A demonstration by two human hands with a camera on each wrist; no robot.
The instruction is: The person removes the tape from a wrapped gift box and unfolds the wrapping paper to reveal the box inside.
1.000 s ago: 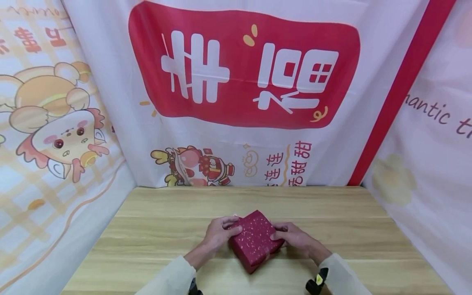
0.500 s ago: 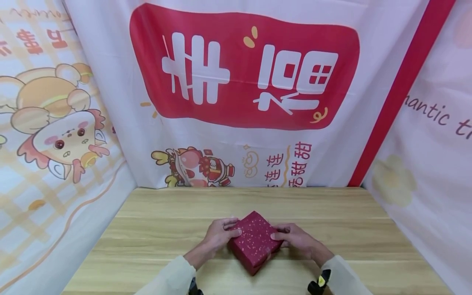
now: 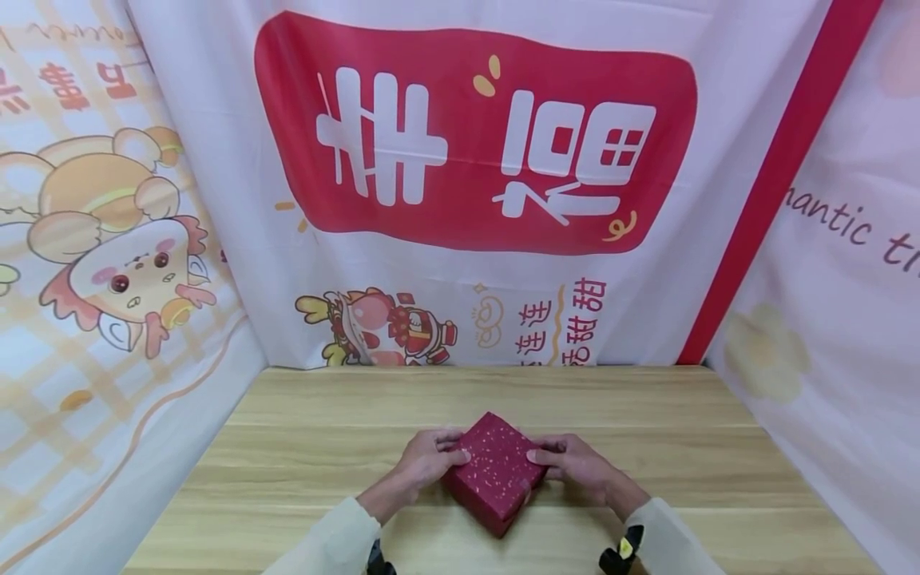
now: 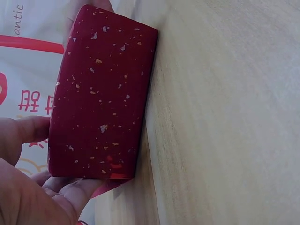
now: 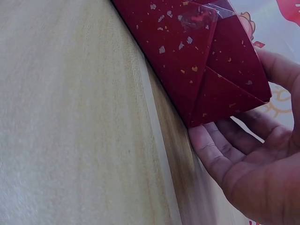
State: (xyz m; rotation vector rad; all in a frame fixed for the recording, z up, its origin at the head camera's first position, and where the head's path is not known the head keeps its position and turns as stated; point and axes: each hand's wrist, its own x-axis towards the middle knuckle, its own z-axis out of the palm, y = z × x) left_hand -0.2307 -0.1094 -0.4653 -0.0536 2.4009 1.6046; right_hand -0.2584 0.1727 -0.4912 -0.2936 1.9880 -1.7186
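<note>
A dark red gift box [image 3: 496, 467], wrapped in paper with gold and silver flecks, stands cornerwise on the wooden table between both hands. My left hand [image 3: 428, 458] grips its left corner, thumb on the top face and fingers along the far side. At the opposite corner my right hand [image 3: 573, 462] holds it the same way, thumb on top. In the left wrist view one flat flecked side of the box [image 4: 98, 93] shows. Folded paper ends and a strip of clear tape [image 5: 199, 18] appear on the side seen in the right wrist view.
The light wooden table [image 3: 309, 447] reaches back to a white printed cloth [image 3: 647, 311] hanging behind it. More printed cloth walls stand at left [image 3: 237, 351] and right [image 3: 848, 335]. Dark wrist straps sit over both pale sleeves [image 3: 334, 535].
The box has turned slightly between the hands, its far corner shifting left and its near corner right. Both hands keep their hold and hardly move.
</note>
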